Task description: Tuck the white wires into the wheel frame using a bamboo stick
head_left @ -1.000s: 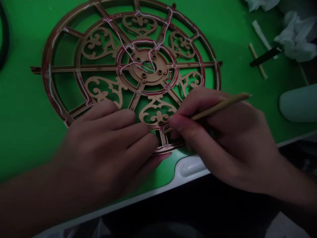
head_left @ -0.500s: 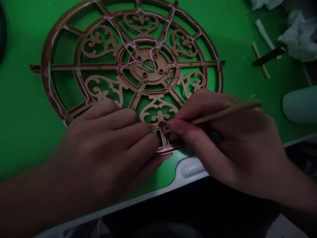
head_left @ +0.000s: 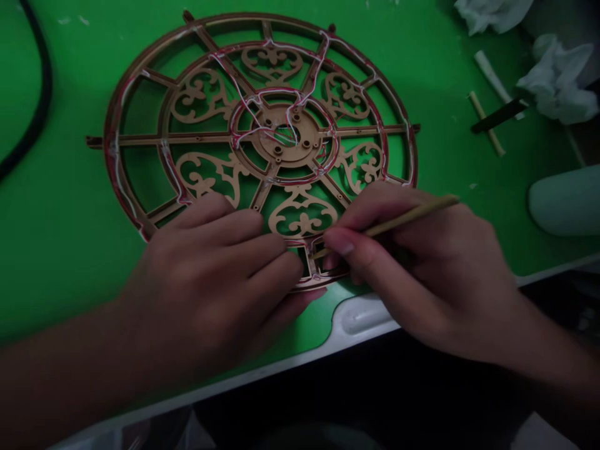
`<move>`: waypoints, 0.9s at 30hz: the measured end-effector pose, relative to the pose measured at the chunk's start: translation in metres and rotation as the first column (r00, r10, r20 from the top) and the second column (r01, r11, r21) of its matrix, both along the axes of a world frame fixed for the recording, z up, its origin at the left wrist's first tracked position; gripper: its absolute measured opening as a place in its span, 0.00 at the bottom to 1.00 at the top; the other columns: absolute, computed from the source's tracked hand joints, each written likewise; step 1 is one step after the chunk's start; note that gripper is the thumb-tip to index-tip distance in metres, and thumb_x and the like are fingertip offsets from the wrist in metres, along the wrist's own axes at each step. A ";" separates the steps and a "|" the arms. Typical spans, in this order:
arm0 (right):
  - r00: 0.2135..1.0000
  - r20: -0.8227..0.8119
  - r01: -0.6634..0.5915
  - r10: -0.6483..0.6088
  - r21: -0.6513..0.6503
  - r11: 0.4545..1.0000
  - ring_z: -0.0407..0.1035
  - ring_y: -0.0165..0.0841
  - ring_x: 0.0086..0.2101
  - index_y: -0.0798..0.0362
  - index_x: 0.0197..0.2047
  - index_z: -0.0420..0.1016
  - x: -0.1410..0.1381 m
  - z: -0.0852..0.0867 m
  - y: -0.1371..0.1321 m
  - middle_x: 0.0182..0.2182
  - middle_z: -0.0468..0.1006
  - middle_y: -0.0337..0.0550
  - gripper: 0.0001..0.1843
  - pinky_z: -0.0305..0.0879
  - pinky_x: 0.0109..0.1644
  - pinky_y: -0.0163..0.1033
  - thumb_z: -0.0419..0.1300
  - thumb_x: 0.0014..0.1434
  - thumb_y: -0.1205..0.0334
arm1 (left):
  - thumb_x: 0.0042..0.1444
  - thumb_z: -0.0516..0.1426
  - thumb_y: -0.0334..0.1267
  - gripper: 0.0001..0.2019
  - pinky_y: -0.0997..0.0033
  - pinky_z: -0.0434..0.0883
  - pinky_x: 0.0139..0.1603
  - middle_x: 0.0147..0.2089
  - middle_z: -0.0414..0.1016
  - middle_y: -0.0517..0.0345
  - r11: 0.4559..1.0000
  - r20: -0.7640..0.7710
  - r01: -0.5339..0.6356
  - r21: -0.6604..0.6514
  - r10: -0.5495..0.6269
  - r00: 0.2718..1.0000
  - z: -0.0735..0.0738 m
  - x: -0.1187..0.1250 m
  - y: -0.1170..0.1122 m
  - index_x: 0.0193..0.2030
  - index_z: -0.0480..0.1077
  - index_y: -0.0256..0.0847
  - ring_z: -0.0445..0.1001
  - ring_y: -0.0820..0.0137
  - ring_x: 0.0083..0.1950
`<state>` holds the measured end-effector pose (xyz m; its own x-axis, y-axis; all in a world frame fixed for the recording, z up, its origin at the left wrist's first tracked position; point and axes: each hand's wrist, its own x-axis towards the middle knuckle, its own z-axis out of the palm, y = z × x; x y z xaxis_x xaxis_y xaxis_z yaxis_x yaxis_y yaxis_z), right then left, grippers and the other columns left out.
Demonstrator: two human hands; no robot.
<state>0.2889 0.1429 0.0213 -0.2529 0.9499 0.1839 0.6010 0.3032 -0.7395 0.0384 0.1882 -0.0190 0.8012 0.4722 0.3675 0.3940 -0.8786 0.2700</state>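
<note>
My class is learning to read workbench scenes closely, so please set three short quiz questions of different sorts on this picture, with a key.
1. True or false: the right hand grips a thin wooden stick like a pen.
2. Multiple choice: the left hand rests on A) the crumpled white tissue, B) the near edge of the round gold frame, C) the black cable.
3. Fill in: red and white wires run along the frame, which lies on a ____ mat.

Key: 1 true; 2 B; 3 green.
</note>
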 end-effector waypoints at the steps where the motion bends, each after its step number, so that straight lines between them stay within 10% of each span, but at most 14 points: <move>1: 1.000 0.007 -0.015 0.014 0.009 1.000 0.77 0.28 0.29 0.48 0.39 0.79 -0.001 0.000 0.001 0.33 0.85 0.33 0.17 0.76 0.38 0.34 0.62 0.85 0.66 | 0.74 0.66 0.54 0.16 0.52 0.72 0.54 0.33 0.73 0.60 1.000 0.014 -0.008 -0.014 0.008 1.000 0.000 -0.001 -0.002 0.39 0.73 0.49 0.76 0.59 0.45; 27: 0.994 0.070 -0.093 0.086 0.100 0.991 0.80 0.29 0.32 0.49 0.43 0.80 0.002 0.000 0.001 0.35 0.86 0.34 0.12 0.77 0.40 0.35 0.63 0.84 0.66 | 0.78 0.56 0.32 0.12 0.55 0.54 0.42 0.32 0.63 0.65 0.991 0.009 0.085 0.106 -0.086 0.996 0.001 0.007 0.010 0.39 0.65 0.47 0.59 0.66 0.34</move>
<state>0.2906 0.1440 0.0213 -0.3508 0.8995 0.2603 0.6138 0.4308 -0.6616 0.0450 0.1978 -0.0178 0.8317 0.3600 0.4227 0.3129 -0.9328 0.1789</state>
